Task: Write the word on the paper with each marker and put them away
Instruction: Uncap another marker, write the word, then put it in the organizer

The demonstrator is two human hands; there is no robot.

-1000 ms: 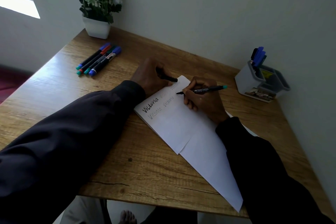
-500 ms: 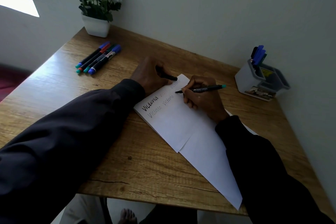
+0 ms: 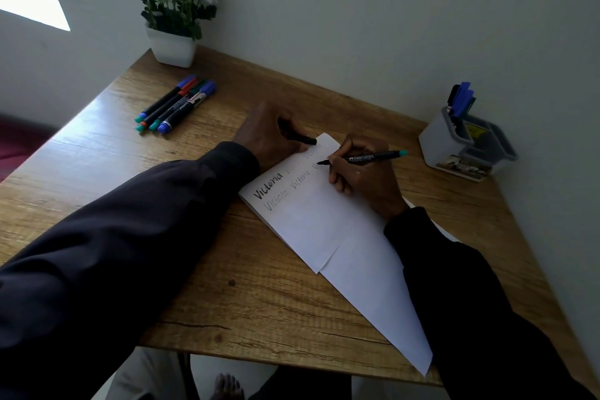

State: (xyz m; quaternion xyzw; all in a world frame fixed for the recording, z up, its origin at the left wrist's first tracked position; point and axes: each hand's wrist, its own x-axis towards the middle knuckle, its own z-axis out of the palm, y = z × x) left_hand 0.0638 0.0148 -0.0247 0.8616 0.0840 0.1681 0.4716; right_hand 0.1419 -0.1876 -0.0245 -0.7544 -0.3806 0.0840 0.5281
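Wooden tabletop (image 3: 227, 286) fills most of the view, set into a corner of white walls. Two dark sleeves come in from the bottom: left sleeve (image 3: 113, 253), right sleeve (image 3: 470, 302).

Two white sheets lie at an angle in the middle. The top sheet of paper (image 3: 311, 224) overlaps a second sheet (image 3: 373, 295) that reaches the near edge. "Victoria" is written several times along the top sheet's far end, darkest at the left; the others are fainter.

Potted plant (image 3: 173, 10) with white flowers stands at the far left corner. Grey holder (image 3: 454, 153) sits at the far right by the wall, with blue-capped markers (image 3: 461, 101) upright in its back compartment.

Left hand (image 3: 266, 136) rests on the far left corner of the paper, fingers curled round a short black piece (image 3: 303, 139), cap-like, poking out to the right. Right hand (image 3: 360, 178) rests on the paper, fingers pinching a black marker (image 3: 363, 158) with a teal end. Its tip touches the paper at the end of the second line of words.

Four markers (image 3: 175, 104) lie side by side, touching, on the tabletop between the plant and the left hand, well apart from the paper. Caps are blue, red, green and blue.
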